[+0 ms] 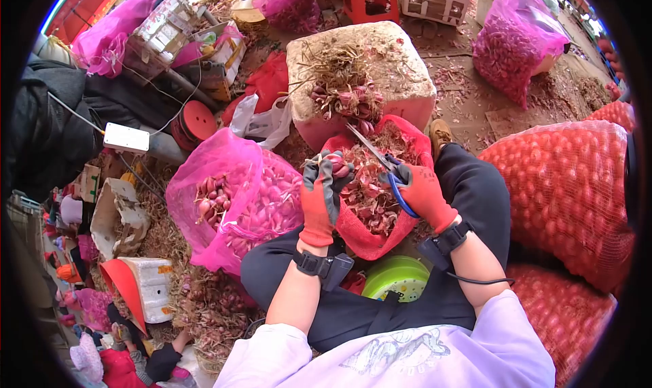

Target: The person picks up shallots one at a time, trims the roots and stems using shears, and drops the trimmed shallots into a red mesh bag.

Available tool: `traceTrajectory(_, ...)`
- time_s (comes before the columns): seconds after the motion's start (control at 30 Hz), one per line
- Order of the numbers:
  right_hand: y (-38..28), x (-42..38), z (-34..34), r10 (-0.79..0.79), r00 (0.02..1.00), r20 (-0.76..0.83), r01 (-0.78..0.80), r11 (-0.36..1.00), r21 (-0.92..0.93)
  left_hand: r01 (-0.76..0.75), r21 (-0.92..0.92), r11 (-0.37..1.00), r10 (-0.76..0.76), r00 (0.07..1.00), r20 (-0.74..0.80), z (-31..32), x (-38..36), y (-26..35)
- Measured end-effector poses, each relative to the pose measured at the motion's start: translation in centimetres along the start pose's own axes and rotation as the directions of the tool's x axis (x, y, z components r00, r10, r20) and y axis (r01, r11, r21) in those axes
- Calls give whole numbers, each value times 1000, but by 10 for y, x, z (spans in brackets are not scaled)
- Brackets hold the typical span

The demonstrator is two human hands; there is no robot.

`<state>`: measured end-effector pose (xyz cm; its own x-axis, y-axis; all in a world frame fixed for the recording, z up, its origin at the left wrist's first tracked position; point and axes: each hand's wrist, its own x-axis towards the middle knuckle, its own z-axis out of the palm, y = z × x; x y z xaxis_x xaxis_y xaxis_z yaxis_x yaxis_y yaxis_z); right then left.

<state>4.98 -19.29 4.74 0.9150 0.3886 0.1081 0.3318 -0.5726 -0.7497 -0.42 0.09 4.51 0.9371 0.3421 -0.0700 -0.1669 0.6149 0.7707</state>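
My left hand (322, 201), in a red and grey glove, is closed around a few shallots (337, 164) above the left rim of a red mesh bag (353, 235). Dry skins and trimmings fill that bag between my legs. In my gloved right hand (422, 190) are scissors (369, 143) with blue handles. Their blades are apart and point up and left, close to the shallots. Just beyond my hands, a bundle of shallots with dried stalks (346, 93) lies on a foam block (401, 65). Left of my left hand stands a pink mesh bag (227, 164) of shallots.
Full red net sacks (564, 191) crowd my right side. Dried stalks and shallots (210, 306) are heaped at left. A green round container (397, 278) sits between my legs. Another pink bag (509, 42) stands far right. A person (129, 364) sits at lower left.
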Motion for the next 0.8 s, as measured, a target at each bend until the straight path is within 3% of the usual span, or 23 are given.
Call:
traceTrajectory(0.07, -20, -2, -13, -34, 997, 64, 37, 998, -42, 30, 10, 999, -30, 1000, 5, 1, 1, -2)
traceTrajectory(0.13, -27, -4, -20, -81, 989, 127, 99, 984, -148, 64, -71, 995, -70, 993, -92, -1, 2, -2)
traceTrajectory(0.2, -18, -9, -13, -156, 984, 87, 173, 953, -250, 65, -78, 995, -78, 981, -179, 7, 0, 9)
traceTrajectory(0.27, -14, -11, -12, -181, 978, 103, 206, 914, -349, -9, -193, 981, 15, 999, 31, 1, 9, 10)
traceTrajectory(0.3, -15, -10, -13, -187, 977, 98, 209, 921, -329, -35, -254, 967, 70, 989, 131, 0, 10, 11)
traceTrajectory(0.33, -16, -10, -13, -191, 977, 93, 211, 928, -307, -80, -150, 985, 91, 994, 67, 1, 6, 11)
traceTrajectory(0.43, -8, -9, -9, -157, 981, 118, 189, 914, -358, -107, -100, 989, 110, 994, 27, -2, 9, 6)
traceTrajectory(0.57, -13, -9, -12, -137, 989, 63, 151, 923, -353, -72, -113, 991, 72, 997, -7, 1, 4, 8)
traceTrajectory(0.8, -14, -9, -12, -46, 984, 171, 94, 954, -286, -1, -228, 974, 4, 1000, 14, -8, 6, 7)
